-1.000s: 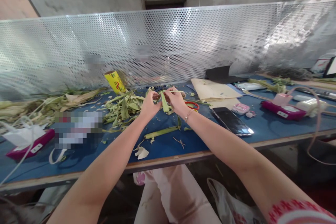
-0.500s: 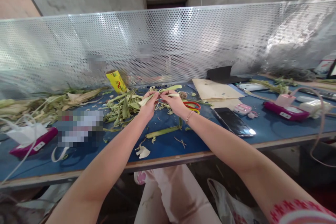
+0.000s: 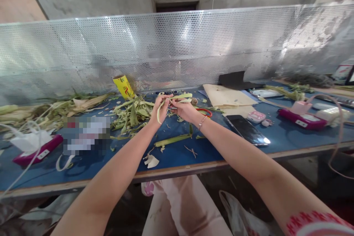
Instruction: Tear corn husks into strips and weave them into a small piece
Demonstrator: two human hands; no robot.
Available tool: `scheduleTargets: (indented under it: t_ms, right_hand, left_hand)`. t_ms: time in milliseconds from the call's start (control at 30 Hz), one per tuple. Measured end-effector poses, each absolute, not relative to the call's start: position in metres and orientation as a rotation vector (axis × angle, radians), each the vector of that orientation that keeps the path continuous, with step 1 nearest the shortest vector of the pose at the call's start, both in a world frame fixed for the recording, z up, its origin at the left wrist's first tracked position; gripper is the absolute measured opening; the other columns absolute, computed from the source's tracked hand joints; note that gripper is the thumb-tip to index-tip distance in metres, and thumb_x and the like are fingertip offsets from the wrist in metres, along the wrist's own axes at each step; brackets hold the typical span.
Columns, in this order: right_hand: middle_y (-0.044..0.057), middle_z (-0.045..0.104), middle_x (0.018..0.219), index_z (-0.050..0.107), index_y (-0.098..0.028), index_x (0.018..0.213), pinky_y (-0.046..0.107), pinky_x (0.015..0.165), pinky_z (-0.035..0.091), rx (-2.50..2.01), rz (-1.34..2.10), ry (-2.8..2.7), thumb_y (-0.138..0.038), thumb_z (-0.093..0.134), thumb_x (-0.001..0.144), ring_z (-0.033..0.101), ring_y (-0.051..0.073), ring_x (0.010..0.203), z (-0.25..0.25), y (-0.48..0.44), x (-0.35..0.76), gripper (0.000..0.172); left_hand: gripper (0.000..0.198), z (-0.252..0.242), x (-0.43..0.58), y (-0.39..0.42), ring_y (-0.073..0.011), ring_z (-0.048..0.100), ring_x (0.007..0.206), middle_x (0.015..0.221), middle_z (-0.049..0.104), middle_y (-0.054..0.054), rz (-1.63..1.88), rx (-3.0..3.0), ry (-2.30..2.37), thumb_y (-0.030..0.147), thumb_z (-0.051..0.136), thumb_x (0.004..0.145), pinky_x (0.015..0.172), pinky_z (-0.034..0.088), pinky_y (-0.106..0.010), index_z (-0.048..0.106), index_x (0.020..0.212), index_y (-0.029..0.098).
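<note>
My left hand (image 3: pixel 159 110) and my right hand (image 3: pixel 184 110) meet over the middle of the blue table, fingers pinched close together. Between them are pale green leaf strips (image 3: pixel 185 96), with ends sticking out past the right fingers. One narrow strip (image 3: pixel 158 115) hangs down over the left hand. Just beyond the left hand lies a heap of cut green leaves and stalks (image 3: pixel 132 114). Beside the right wrist shows a red loop handle (image 3: pixel 206 111), partly hidden by that hand. Nearer to me lies a green stalk (image 3: pixel 173 140).
A yellow tube (image 3: pixel 124 86) stands left of the middle by the perforated metal screen (image 3: pixel 177 48). On the right are brown paper (image 3: pixel 228 96), a phone (image 3: pixel 246 129), a pink case (image 3: pixel 256 117) and a purple power strip (image 3: pixel 302 118). Another power strip (image 3: pixel 37 151) with cables is left.
My left hand has turned and its fingers have risen a little. The strip at that hand now hangs downward instead of pointing left. My right hand stays close to its place.
</note>
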State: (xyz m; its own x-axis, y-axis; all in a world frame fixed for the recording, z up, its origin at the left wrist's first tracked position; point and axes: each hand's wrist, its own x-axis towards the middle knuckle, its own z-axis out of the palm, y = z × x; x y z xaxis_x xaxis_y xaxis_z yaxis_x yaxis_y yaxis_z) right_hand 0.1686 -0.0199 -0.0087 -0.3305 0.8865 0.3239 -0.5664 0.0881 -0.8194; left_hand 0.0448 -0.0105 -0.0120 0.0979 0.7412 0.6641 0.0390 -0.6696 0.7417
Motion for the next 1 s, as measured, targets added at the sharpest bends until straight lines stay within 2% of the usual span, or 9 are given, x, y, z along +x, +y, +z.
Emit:
scheduleTargets:
  t_ms: [200, 333, 500, 633, 833, 1000]
  right_hand:
    - [-0.002, 0.055, 0.071, 0.055, -0.018, 0.066, 0.022, 0.061, 0.045, -0.300, 1.556, -1.180, -0.024, 0.069, 0.062, 0.053, 0.009, 0.068, -0.010, -0.018, 0.174, 0.016]
    - [-0.003, 0.054, 0.074, 0.052, -0.018, 0.066, 0.023, 0.064, 0.046, -0.293, 1.517, -1.231, -0.025, 0.069, 0.062, 0.052, 0.009, 0.071, -0.012, -0.016, 0.175, 0.018]
    - [-0.001, 0.057, 0.088, 0.051, -0.018, 0.065, 0.024, 0.068, 0.046, -0.286, 1.488, -1.307, -0.027, 0.067, 0.064, 0.051, 0.009, 0.075, -0.012, -0.017, 0.176, 0.018]
    - [0.001, 0.057, 0.102, 0.051, -0.017, 0.065, 0.020, 0.059, 0.042, -0.297, 1.445, -1.354, -0.029, 0.065, 0.065, 0.050, 0.009, 0.075, -0.009, -0.020, 0.177, 0.018]
    - [0.000, 0.057, 0.086, 0.050, -0.018, 0.063, 0.018, 0.046, 0.029, -0.388, 1.357, -1.362, -0.031, 0.066, 0.062, 0.040, 0.006, 0.058, -0.006, -0.023, 0.177, 0.021]
    - [-0.005, 0.043, 0.060, 0.049, -0.019, 0.064, 0.018, 0.043, 0.022, -0.509, 1.298, -1.307, -0.033, 0.065, 0.060, 0.033, 0.005, 0.050, -0.006, -0.020, 0.173, 0.022]
  left_hand:
    - [0.024, -0.013, 0.045, -0.012, -0.0158, 0.053, 0.103, 0.108, 0.057, -0.007, 1.724, 1.743, 0.816, 0.041, 0.055, 0.073, 0.089, 0.039, -0.030, 0.052, 0.087, 0.021]
    - [0.028, -0.011, 0.041, -0.016, -0.0167, 0.053, 0.092, 0.097, 0.056, -0.006, 1.711, 1.840, 0.944, 0.038, 0.062, 0.068, 0.083, 0.040, -0.030, 0.053, 0.088, 0.020]
    - [0.021, -0.004, 0.040, -0.023, -0.0143, 0.050, 0.076, 0.077, 0.054, -0.001, 1.759, 1.959, 1.063, 0.034, 0.065, 0.065, 0.077, 0.038, -0.028, 0.052, 0.073, 0.019]
    - [0.018, -0.003, 0.041, -0.026, -0.0142, 0.049, 0.070, 0.067, 0.053, 0.000, 1.625, 2.047, 1.137, 0.035, 0.058, 0.072, 0.074, 0.036, -0.028, 0.052, 0.066, 0.019]
    - [0.018, -0.004, 0.043, -0.030, -0.0138, 0.051, 0.069, 0.071, 0.056, -0.001, 1.622, 1.888, 0.981, 0.037, 0.056, 0.073, 0.069, 0.038, -0.027, 0.052, 0.073, 0.020]
    - [0.018, -0.003, 0.045, -0.026, -0.0127, 0.054, 0.070, 0.071, 0.057, 0.000, 1.650, 1.735, 0.910, 0.035, 0.061, 0.069, 0.072, 0.041, -0.027, 0.053, 0.075, 0.020]
